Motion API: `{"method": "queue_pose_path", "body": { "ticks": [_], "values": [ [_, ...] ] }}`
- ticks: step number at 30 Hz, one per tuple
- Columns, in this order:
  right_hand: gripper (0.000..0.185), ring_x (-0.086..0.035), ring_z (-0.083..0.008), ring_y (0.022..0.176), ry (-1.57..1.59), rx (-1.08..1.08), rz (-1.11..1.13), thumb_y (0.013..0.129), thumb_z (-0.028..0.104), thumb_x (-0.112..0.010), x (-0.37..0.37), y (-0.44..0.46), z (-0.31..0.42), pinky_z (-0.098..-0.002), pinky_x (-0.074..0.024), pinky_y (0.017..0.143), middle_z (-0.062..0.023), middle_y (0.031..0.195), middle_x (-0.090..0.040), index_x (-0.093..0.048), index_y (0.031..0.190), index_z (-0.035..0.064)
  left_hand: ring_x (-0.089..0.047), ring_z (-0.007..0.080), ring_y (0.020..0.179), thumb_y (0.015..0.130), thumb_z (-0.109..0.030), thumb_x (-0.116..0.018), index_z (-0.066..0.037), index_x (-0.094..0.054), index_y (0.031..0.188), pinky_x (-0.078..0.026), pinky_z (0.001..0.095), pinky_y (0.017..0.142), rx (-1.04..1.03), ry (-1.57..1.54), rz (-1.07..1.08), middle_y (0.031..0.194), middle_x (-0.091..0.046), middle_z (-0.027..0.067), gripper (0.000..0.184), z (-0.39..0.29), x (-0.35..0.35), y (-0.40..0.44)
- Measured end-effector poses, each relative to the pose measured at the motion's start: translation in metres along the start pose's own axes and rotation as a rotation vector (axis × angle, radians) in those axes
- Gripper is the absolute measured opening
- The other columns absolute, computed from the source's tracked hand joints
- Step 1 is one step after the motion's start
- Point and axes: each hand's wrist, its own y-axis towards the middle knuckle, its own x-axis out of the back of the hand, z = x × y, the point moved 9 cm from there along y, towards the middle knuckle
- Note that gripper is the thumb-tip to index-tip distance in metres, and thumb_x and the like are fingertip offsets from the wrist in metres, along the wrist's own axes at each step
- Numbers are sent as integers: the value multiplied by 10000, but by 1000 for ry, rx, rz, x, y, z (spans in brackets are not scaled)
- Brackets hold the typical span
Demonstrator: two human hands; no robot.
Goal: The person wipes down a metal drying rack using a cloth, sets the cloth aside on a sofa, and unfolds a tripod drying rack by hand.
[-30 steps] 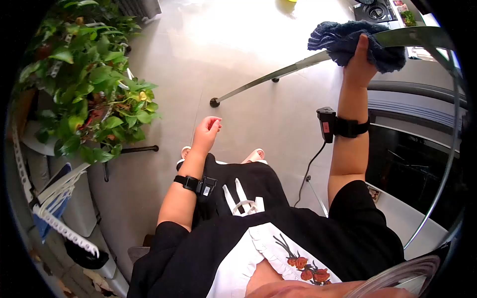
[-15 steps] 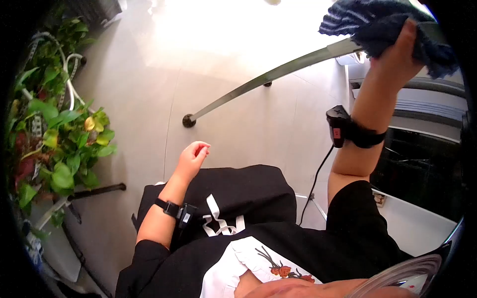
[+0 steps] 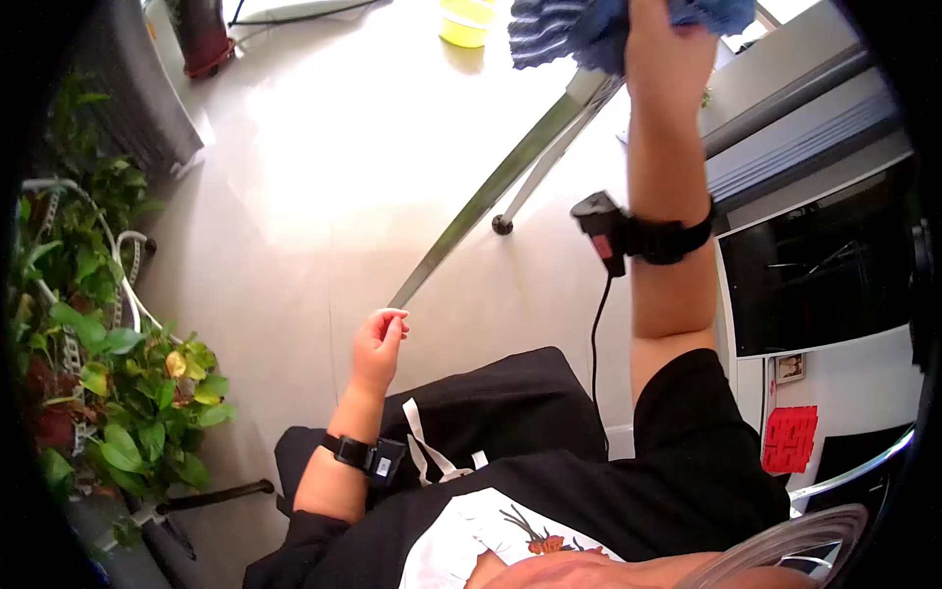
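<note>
High in the view, my right hand (image 3: 669,69) is closed on a blue cloth (image 3: 579,34) with white stripes. Part of the hand and cloth passes out of the top edge. The cloth lies at the upper end of a flat metal leg (image 3: 491,187), which slants down to the left. My left hand (image 3: 378,346) is held in front of my body with its fingers curled in and nothing visible in them. The leg's lower end runs behind the left fingertips; no grip on it shows.
Leafy plants (image 3: 128,393) on a white stand fill the left side. A yellow tub (image 3: 465,22) and a dark red pot (image 3: 201,44) stand on the floor ahead. At right are a black screen (image 3: 819,260) and a red paper decoration (image 3: 790,439). A cable (image 3: 596,363) hangs from my right forearm.
My view has shifted. My right hand and the cloth now appear further left and higher. My left hand stays curled and now overlaps the leg's lower end.
</note>
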Motion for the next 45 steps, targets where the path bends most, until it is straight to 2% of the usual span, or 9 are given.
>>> {"method": "queue_pose_path", "body": {
  "ticks": [5,12,15,23,27,28,31,36,45],
  "values": [
    [258,-575,-279,823,-190,458,-97,771,92,-654,0,-29,19,-370,-459,748,-143,919,-573,-536,975,-14,-535,93,723,919,-111,-502,-23,-578,981,-451,226,675,-92,28,7,792,-569,23,131,-5,-13,10],
    [242,-568,-204,882,311,106,-96,902,13,-486,24,-58,-7,-303,-460,811,-83,1000,-559,-481,1143,-1,-554,96,710,911,-96,-508,-30,-583,966,-463,223,656,-112,10,-26,779,-576,33,114,0,-14,20],
    [236,-576,-194,922,781,-451,-223,933,161,-516,74,-59,-61,-332,-481,826,-78,1009,-590,-499,1118,16,-552,96,707,911,-98,-509,-33,-582,968,-461,222,655,-132,40,-26,776,-574,29,114,0,-14,21],
    [345,-590,-263,930,205,-330,-31,968,345,-399,115,160,-42,-434,-503,830,-142,1022,-590,-484,1102,39,-560,98,703,901,-120,-539,-29,-585,964,-462,221,647,-193,113,-57,773,-583,24,120,10,-12,27],
    [486,-587,-255,933,118,-170,185,890,435,-535,53,222,-79,-367,-454,860,-124,979,-617,-532,1065,-18,-556,95,718,899,-135,-552,-31,-584,966,-459,223,657,-199,214,-5,778,-582,23,128,2,-25,27],
    [418,-581,-318,959,-514,240,-369,867,349,-574,58,193,-29,-393,-445,875,-162,1007,-611,-529,1059,-20,-548,94,728,903,-130,-545,-32,-580,970,-456,223,670,-193,241,15,783,-573,19,124,0,-28,25],
    [500,-561,-371,1014,-464,137,-52,815,254,-588,57,193,-35,-393,-434,903,-221,1068,-585,-454,1210,-21,-540,94,741,903,-123,-540,-38,-569,996,-453,224,677,-167,230,31,796,-565,18,130,1,-30,25],
    [664,-565,-390,1029,-465,-31,-251,735,222,-616,75,188,-72,-397,-440,901,-320,1107,-544,-351,1288,-32,-551,105,722,880,-105,-556,-51,-556,1042,-462,232,623,-266,266,-63,828,-576,29,171,-7,-23,27],
    [513,-597,-269,921,-138,-72,-95,704,86,-630,46,88,-71,-320,-475,817,-181,980,-600,-444,1163,-49,-523,113,712,864,-88,-569,-63,-539,1088,-459,240,606,-301,328,-162,863,-566,34,227,-12,-16,30]
  ]
}}
